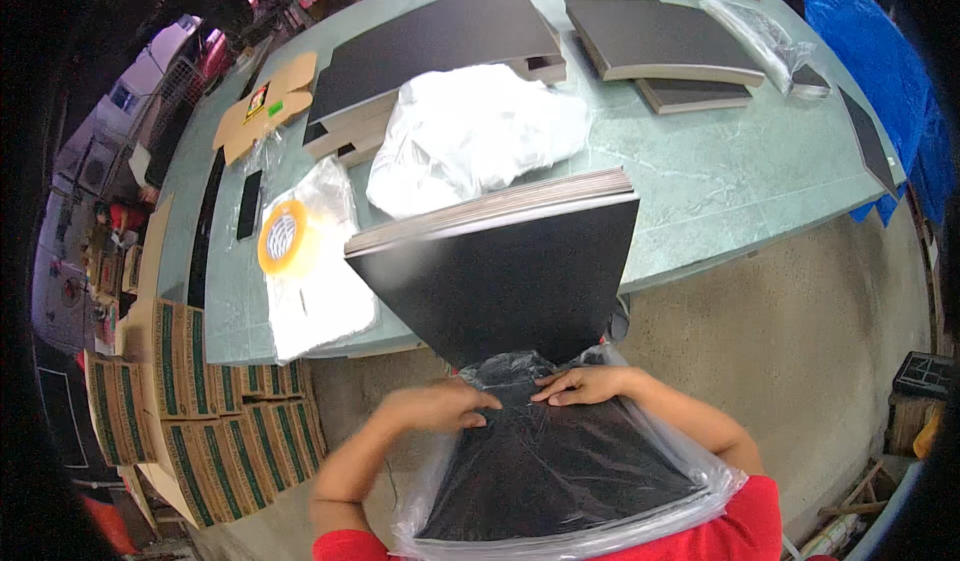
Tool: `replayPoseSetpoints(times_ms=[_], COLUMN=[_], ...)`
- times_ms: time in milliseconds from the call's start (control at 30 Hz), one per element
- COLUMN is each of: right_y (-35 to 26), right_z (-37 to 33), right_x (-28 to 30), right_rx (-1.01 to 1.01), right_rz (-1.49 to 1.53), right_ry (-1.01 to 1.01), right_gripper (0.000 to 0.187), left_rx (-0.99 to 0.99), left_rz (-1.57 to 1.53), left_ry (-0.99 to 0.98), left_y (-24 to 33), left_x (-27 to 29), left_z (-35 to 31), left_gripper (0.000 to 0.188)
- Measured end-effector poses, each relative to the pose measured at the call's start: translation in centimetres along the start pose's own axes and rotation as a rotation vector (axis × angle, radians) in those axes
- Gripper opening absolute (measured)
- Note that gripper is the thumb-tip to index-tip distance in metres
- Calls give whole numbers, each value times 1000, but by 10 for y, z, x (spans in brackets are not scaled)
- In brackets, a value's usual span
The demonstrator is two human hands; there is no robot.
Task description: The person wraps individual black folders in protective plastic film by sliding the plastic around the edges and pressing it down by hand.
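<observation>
While both palm-down, left hand near right hand on clear bag.

Left fingers and right fingers touch a plastic-covered black panel.

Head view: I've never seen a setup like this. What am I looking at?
There is no machine: a person in red sleeves works barehanded. The picture comes from a fisheye camera on the person's head, looking down, so straight edges bend. The left hand and right hand are at clear plastic with something black beneath; whether either grips it is unclear. Just beyond rises a black stack with pale layered edges. The green table ahead bears more black stacks, white plastic and a yellow tape roll.
</observation>
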State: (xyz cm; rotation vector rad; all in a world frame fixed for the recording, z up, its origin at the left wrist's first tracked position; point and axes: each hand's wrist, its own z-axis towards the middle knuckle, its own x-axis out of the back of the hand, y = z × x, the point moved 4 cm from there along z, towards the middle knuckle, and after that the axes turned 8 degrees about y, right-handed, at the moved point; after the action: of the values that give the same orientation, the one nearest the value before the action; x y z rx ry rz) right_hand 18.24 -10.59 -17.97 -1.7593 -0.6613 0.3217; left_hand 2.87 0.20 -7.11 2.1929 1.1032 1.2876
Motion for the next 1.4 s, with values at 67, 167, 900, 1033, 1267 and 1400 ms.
replayPoseSetpoints(times_ms=[67,167,900,1033,1267,1400], right_y=[11,21,20,17,5,22], right_z=[1,3,4,5,2,4], right_x=[5,1,-4,-2,-3,-5], right_rx=[-27,-19,-5,-57,-51,-37], right_rz=[-27,-71,-133,-182,-163,-159], right_ry=[43,78,36,29,45,85], right_gripper=[32,33,38,38,35,35], left_rx=[-370,-381,-315,-403,-423,-410], left_rz=[37,59,302,239,238,298], left_ry=[431,1147,1490,1560,1577,1582], left_y=[65,112,30,42,52,40], left_x=[97,210,292,284,287,281], left_z=[-5,21,118,111,107,113], left_gripper=[23,7,13,15,24,13])
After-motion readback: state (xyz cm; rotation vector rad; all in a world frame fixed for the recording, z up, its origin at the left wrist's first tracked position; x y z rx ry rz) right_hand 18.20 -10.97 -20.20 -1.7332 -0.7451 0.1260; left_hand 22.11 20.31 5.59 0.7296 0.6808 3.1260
